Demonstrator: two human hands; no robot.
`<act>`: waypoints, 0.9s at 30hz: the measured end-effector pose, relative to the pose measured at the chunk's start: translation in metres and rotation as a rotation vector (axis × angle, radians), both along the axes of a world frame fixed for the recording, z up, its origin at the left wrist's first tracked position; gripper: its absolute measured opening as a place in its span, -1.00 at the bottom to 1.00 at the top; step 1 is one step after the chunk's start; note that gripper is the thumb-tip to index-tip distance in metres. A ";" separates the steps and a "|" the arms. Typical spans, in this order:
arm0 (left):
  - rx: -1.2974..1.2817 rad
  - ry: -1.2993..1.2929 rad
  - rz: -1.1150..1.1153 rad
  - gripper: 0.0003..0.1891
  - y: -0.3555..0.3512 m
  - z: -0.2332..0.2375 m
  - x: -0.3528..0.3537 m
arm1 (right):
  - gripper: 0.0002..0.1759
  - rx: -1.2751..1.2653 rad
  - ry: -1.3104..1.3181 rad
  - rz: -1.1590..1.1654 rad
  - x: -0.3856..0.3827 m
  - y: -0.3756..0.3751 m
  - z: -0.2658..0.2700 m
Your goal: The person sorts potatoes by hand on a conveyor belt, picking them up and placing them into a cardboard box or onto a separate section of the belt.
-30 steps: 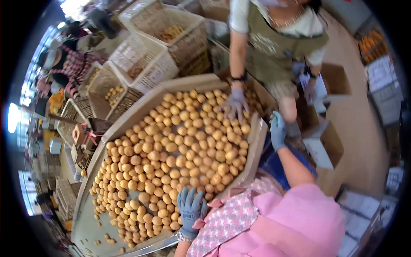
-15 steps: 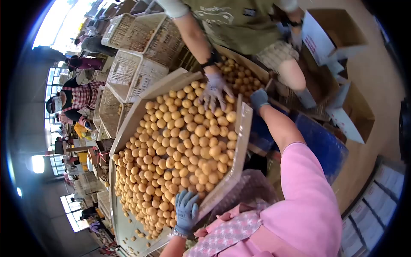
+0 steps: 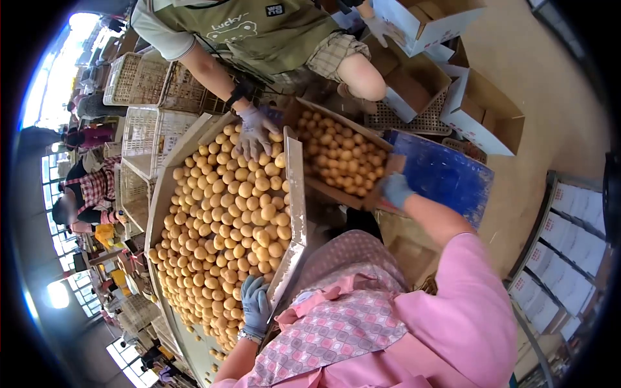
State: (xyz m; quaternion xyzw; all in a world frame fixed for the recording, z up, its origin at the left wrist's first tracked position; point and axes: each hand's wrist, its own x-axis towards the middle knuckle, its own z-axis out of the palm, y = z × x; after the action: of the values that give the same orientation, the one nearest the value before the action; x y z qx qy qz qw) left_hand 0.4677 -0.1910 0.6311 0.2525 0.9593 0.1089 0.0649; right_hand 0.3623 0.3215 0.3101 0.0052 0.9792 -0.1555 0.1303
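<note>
My gloved left hand (image 3: 257, 304) rests with fingers extended on the near edge of a heap of round yellow-brown produce (image 3: 223, 223), perhaps small potatoes. The heap fills a sorting table with a raised wooden rim (image 3: 296, 194). My gloved right hand (image 3: 396, 190), slightly blurred, grips the near right corner of a cardboard box (image 3: 396, 161) holding the same produce. That box stands just right of the table, with its right end by a worn blue surface (image 3: 446, 174). A co-worker's gloved hand (image 3: 256, 132) lies on the far end of the heap.
A co-worker in a green apron (image 3: 272, 39) sits opposite, the other hand beside a white carton (image 3: 424, 26). More open cartons (image 3: 485, 113) stand at the right. Plastic crates (image 3: 142, 139) are stacked at the left. Packed white boxes (image 3: 559, 246) sit on a rack at far right.
The view has turned, so the table appears farther left. The cardboard box, partly hidden before, now shows almost whole, with my right hand at its near corner. My left hand stays on the heap.
</note>
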 end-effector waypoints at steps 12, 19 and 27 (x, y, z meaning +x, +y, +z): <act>0.088 -0.181 0.264 -0.73 0.008 0.018 -0.010 | -0.78 0.695 -0.809 0.690 0.184 0.237 0.039; 0.051 -0.128 0.352 -0.61 0.004 0.027 -0.003 | -0.73 -0.061 -0.002 0.220 -0.003 0.031 0.142; -0.278 0.157 0.714 -0.58 -0.077 0.040 0.006 | -0.74 -0.605 0.485 0.796 -0.115 -0.198 0.263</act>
State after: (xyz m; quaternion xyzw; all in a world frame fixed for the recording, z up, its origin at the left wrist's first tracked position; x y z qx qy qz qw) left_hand 0.4738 -0.2676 0.6713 -0.1011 0.9944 -0.0262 -0.0169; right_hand 0.2477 0.1231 0.5734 -0.4390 0.8190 -0.3654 -0.0544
